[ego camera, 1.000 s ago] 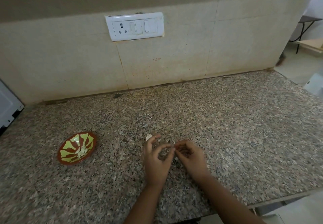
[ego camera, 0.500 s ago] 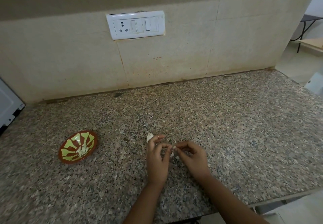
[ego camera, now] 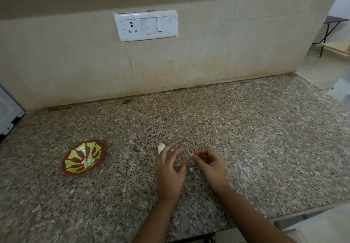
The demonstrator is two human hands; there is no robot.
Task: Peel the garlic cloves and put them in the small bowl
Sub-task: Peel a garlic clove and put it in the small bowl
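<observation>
A small red-brown bowl (ego camera: pixel 74 156) with green markings sits on the granite counter at the left, and a few peeled garlic cloves (ego camera: pixel 89 162) lie in it. My right hand (ego camera: pixel 210 162) pinches a small white garlic clove (ego camera: pixel 192 155) between thumb and fingertips. To its left, my left hand (ego camera: pixel 169 170) hovers over the counter with its fingers spread and relaxed, holding nothing. Another pale garlic piece (ego camera: pixel 161 148) lies on the counter just beyond my left fingers. A white scrap of peel (ego camera: pixel 190 169) lies between the hands.
The tiled wall with a white socket and switch plate (ego camera: pixel 145 25) closes off the back. A white appliance corner (ego camera: pixel 7 117) juts in at the far left. The counter's front edge (ego camera: pixel 284 217) runs close below my forearms, and its right end drops to the floor.
My hands have come apart. The left hand has let go of the clove and spread its fingers, while the right hand keeps the clove pinched.
</observation>
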